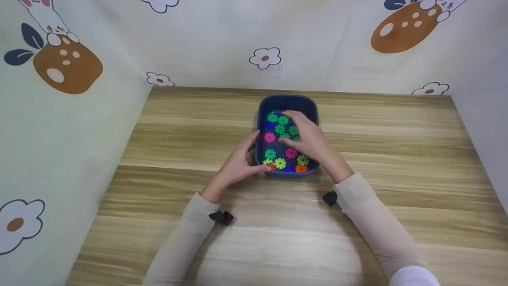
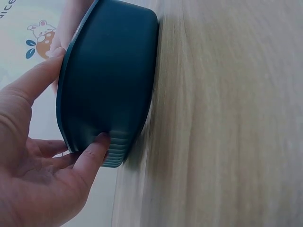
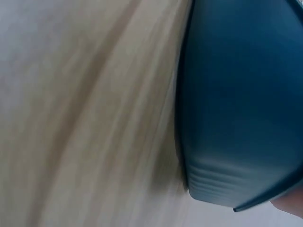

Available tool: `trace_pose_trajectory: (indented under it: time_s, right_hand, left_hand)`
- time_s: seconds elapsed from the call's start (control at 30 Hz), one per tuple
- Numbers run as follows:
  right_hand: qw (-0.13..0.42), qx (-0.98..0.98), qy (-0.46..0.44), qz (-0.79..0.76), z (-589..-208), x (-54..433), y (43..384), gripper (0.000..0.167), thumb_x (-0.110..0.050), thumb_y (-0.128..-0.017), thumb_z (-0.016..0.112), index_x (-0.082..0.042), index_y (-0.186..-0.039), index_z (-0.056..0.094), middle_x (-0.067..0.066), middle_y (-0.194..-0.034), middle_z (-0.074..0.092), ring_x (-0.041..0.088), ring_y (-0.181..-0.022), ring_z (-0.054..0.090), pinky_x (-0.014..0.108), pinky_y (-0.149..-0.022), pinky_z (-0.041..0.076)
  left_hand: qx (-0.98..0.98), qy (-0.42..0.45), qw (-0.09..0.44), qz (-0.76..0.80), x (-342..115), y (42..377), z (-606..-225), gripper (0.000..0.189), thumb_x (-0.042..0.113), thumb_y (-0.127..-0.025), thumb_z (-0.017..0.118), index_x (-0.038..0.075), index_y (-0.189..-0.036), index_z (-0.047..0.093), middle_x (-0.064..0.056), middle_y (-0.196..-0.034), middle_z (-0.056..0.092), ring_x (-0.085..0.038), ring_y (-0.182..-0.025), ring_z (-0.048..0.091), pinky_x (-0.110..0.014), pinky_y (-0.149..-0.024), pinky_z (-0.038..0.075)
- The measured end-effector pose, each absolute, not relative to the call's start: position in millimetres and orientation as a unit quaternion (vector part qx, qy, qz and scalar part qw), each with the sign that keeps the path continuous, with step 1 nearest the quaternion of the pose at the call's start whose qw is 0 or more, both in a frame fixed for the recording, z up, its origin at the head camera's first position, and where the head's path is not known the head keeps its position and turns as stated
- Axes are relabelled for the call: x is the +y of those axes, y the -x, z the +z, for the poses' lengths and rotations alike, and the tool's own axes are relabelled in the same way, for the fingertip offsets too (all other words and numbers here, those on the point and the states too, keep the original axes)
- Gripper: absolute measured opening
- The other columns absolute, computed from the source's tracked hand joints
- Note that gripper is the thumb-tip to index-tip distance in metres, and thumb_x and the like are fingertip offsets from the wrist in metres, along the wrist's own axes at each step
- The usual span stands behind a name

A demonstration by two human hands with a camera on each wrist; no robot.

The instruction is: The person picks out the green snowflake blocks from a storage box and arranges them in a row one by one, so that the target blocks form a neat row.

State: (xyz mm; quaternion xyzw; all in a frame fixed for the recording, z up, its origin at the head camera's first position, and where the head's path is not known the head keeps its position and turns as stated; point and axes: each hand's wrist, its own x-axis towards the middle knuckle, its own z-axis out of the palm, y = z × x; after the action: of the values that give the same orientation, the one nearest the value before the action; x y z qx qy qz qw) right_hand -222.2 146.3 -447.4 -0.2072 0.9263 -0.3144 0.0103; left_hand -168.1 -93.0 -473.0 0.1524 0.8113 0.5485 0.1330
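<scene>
A dark blue plastic tub (image 1: 287, 98) stands on the wooden table, with several flat toothed discs in it: green (image 1: 272, 117), pink (image 1: 269, 138), yellow (image 1: 280, 163) and orange (image 1: 301, 169). My left hand (image 1: 242, 161) grips the tub's near left corner, thumb on the rim and fingers against the wall. The left wrist view shows this hand (image 2: 42, 179) clasping the tub (image 2: 113, 80) by its ribbed corner. My right hand (image 1: 307, 137) reaches down into the tub, its fingers bent over the green discs; what they hold is hidden. The right wrist view shows only the tub's outer wall (image 3: 241, 104).
The tub sits near the middle of the wooden table (image 1: 397, 159). Cloth printed with flowers and rabbits (image 1: 67, 67) hangs behind the table and along both sides. Bare wood lies left, right and in front of the tub.
</scene>
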Motion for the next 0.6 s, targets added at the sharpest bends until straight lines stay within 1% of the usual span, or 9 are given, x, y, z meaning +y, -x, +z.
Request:
trace_pose_trajectory:
  time_s: [0.2, 0.3, 0.47, 0.6]
  right_hand:
    - [0.027, 0.924, 0.212, -0.317, -450.9, 140.0, 220.5, 0.072, -0.036, -0.090, 0.075, -0.014, -0.150, 0.042, 0.009, -0.154, 0.046, 0.030, -0.142, 0.044, 0.052, -0.118, 0.038]
    - [0.034, 0.922, 0.214, -0.320, -451.6, 137.5, 220.2, 0.068, -0.036, -0.090, 0.074, -0.015, -0.147, 0.046, 0.008, -0.151, 0.049, 0.029, -0.139, 0.047, 0.051, -0.117, 0.040]
    - [0.048, 0.919, 0.222, -0.321, -453.2, 133.4, 220.5, 0.059, -0.032, -0.090, 0.075, -0.015, -0.141, 0.053, 0.009, -0.147, 0.054, 0.030, -0.136, 0.051, 0.051, -0.116, 0.041]
    - [0.067, 0.915, 0.229, -0.324, -455.6, 130.3, 220.7, 0.056, -0.028, -0.090, 0.075, -0.010, -0.139, 0.056, 0.011, -0.143, 0.057, 0.031, -0.132, 0.054, 0.050, -0.114, 0.043]
  left_hand:
    - [0.815, -0.158, 0.127, 0.542, -92.8, 168.7, -474.8, 0.102, 0.019, -0.081, 0.084, 0.014, -0.160, 0.019, -0.017, -0.165, 0.022, -0.038, -0.146, 0.037, -0.044, -0.113, 0.045]
    - [0.815, -0.159, 0.127, 0.542, -92.3, 168.7, -474.8, 0.102, 0.017, -0.081, 0.083, 0.012, -0.160, 0.019, -0.018, -0.164, 0.022, -0.038, -0.144, 0.039, -0.044, -0.111, 0.047]
    - [0.814, -0.159, 0.128, 0.544, -91.6, 168.4, -474.4, 0.102, 0.016, -0.082, 0.083, 0.012, -0.160, 0.019, -0.018, -0.165, 0.022, -0.037, -0.143, 0.041, -0.045, -0.110, 0.048]
    - [0.819, -0.157, 0.126, 0.537, -91.2, 168.0, -473.8, 0.101, 0.017, -0.082, 0.083, 0.012, -0.160, 0.019, -0.018, -0.165, 0.022, -0.037, -0.144, 0.040, -0.045, -0.111, 0.047]
